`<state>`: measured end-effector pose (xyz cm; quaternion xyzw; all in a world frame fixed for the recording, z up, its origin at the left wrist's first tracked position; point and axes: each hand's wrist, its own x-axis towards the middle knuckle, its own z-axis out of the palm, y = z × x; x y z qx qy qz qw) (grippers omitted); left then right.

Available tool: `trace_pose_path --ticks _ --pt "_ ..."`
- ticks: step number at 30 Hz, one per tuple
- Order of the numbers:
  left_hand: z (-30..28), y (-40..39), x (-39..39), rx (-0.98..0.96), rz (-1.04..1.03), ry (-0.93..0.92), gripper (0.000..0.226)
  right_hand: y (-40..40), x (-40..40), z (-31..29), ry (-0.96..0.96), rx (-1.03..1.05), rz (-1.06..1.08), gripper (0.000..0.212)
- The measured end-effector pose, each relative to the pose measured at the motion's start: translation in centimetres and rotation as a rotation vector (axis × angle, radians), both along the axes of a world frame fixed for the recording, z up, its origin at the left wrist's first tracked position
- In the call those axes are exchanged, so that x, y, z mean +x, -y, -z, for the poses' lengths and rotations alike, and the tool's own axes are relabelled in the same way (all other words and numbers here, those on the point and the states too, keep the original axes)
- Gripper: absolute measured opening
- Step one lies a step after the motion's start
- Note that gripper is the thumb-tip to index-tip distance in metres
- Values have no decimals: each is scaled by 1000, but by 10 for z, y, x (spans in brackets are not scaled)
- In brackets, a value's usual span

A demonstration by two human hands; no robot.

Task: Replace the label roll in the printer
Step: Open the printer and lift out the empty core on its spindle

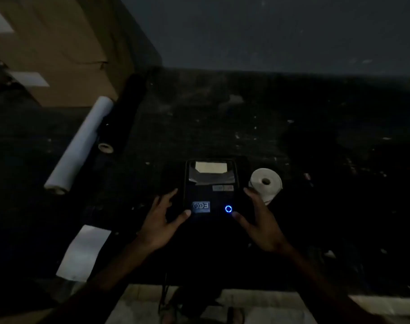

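Dim scene — left hand [160, 224] and right hand [261, 222] both spread open, empty, flanking the black label printer [211, 188] on the dark table [316, 160], blue power ring [228, 208] lit, white label roll [266, 183] just right of it — long paper tube [80, 146] far left.

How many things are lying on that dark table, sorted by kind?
Printers: 1, the black printer
Rolls: 3, the small white roll, the long white roll, the long black roll
Loose sheets: 1, the white sheet
Total: 5
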<state>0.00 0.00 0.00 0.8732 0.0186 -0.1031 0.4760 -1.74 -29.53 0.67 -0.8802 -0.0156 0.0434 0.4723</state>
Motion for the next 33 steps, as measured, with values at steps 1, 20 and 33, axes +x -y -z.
trace_pose_path --ticks 1,20,33 --pt "8 1 -7 -53 -42 -37 91 -1 -5 8 -55 73 52 80" --pt "26 24 -34 -114 -169 -79 56 -17 -29 36 -151 209 271 62" --pt "-25 37 -1 -263 -269 130 68 -24 2 -20 54 323 357 68"
